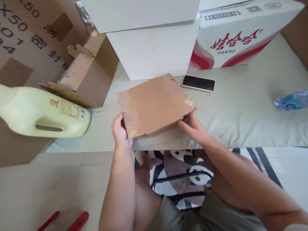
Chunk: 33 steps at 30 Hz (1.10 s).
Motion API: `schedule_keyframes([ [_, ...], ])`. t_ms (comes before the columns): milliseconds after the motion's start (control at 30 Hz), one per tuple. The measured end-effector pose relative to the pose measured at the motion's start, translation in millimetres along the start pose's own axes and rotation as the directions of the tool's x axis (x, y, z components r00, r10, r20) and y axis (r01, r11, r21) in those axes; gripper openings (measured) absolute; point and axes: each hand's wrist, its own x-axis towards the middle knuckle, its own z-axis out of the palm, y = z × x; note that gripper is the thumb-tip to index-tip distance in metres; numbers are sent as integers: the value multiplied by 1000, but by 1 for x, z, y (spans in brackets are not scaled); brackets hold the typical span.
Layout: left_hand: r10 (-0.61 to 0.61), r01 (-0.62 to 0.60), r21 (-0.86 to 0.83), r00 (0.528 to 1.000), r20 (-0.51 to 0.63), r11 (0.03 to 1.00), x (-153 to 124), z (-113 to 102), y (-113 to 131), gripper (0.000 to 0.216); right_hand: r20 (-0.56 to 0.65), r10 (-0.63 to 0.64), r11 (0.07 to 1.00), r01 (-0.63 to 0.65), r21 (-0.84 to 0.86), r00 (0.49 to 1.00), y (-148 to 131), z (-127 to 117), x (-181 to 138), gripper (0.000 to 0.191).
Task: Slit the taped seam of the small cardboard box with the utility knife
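A flattened brown cardboard box (pixel 156 102) lies over the front part of the cloth-covered surface, tilted a little, with worn and scribbled ends. My left hand (pixel 119 130) grips its left end, the thumb along the edge and the other fingers hidden underneath. At the right front corner my right hand (pixel 193 128) holds the cardboard, with the thumb at the near edge and the fingertips out of sight beneath it. Folded layers show along the side facing me.
Behind stand a white box (pixel 154 51) and a white-and-red carton (pixel 235 41). A phone (pixel 198 83) lies behind my right hand. A plastic bottle (pixel 292 101) is far right. Leftward are a brown cardboard carton (pixel 89 73) and a pale yellow jug (pixel 45 110). Red handles (pixel 79 221) show bottom left.
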Motion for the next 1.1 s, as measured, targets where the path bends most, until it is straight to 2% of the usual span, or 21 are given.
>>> schedule_keyframes([
  [133,69,-60,-71,990,125,996,-14,7,7,22,-23,14,999,-13,41,1000,0,4,0,37],
  [200,-1,8,-44,988,156,999,-19,8,8,29,-53,29,999,-27,38,998,-1,4,1,41],
  [333,-224,224,19,957,184,974,-19,4,3,38,-188,89,993,-102,-56,978,-3,2,4,51],
  [433,-264,256,71,953,150,964,-17,3,0,39,-255,109,986,-138,-98,961,-6,-1,5,45],
  [567,-190,183,113,980,54,977,-15,5,1,40,-258,110,994,-107,25,960,-9,-4,4,26],
  [633,-217,209,158,975,35,965,-14,3,2,39,-266,141,988,-117,104,954,-7,-5,4,31],
  [733,-341,325,229,939,36,918,-13,-2,2,39,-315,258,958,-200,203,913,2,-4,5,46],
  [800,-379,359,241,925,41,902,-13,-5,1,38,-322,311,934,-225,277,894,7,-3,7,47],
  [933,-311,292,210,948,67,933,-12,-4,-2,40,-315,321,896,-179,405,893,7,-1,8,37],
  [1100,-181,174,66,977,116,983,-4,0,0,40,-327,306,886,-141,442,894,1,-1,6,34],
])
